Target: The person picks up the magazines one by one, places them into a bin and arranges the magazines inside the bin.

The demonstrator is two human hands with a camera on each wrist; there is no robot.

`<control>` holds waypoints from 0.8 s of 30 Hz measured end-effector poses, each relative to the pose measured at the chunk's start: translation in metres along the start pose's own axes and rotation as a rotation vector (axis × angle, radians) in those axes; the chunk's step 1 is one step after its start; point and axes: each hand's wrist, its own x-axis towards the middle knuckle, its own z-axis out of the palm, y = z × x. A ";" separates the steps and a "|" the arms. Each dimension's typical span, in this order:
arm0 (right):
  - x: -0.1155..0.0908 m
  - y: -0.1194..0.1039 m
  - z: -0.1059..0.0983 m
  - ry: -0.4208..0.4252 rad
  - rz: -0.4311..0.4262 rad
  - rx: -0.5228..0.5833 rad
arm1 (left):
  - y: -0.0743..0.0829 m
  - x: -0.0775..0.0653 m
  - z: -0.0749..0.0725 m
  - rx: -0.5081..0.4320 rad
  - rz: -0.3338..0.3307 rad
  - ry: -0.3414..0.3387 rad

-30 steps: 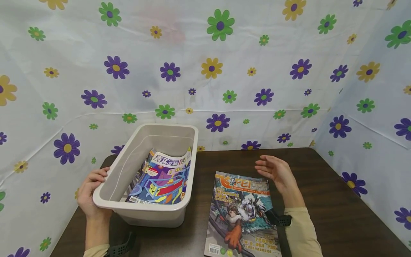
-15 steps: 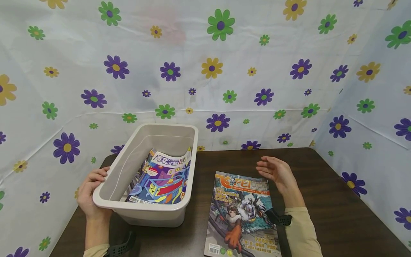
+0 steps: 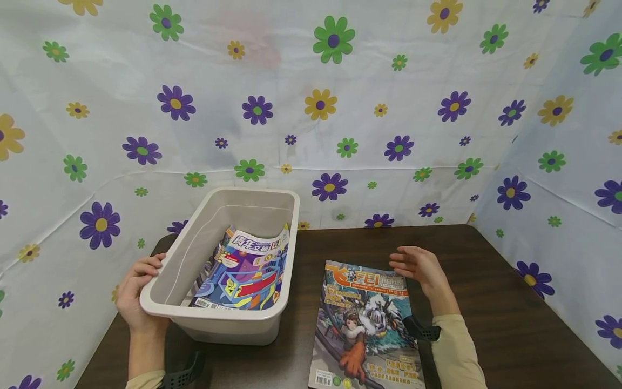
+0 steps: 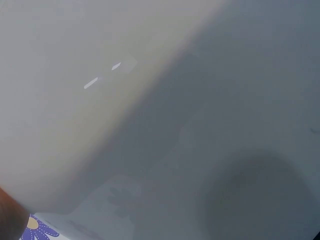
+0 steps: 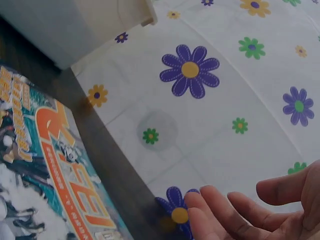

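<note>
A beige plastic bin (image 3: 238,327) stands on the left of the table, its side filling most of the left wrist view. Inside lie magazines, the top one a purple and blue magazine (image 3: 250,270). My left hand (image 3: 138,297) grips the bin's left rim. To the right of the bin, a magazine with a comic-style cover (image 3: 364,324) lies flat, its orange title also visible in the right wrist view. Beyond its upper right corner my right hand (image 3: 420,270) hovers with loosely bent fingers, holding nothing; the thumb and fingers are apart in the right wrist view.
The dark brown wooden table (image 3: 510,324) runs to the right and behind the magazine. A white curtain (image 3: 291,70) with purple, green and yellow flowers encloses the back and sides. Black wrist straps (image 3: 421,329) sit on both forearms.
My right hand has dropped slightly towards the table, its fingers still relaxed. The left hand, the bin and the magazines have stayed in place.
</note>
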 end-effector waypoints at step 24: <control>0.007 0.019 -0.008 0.096 0.134 -0.366 | 0.000 0.000 0.000 0.005 -0.009 0.023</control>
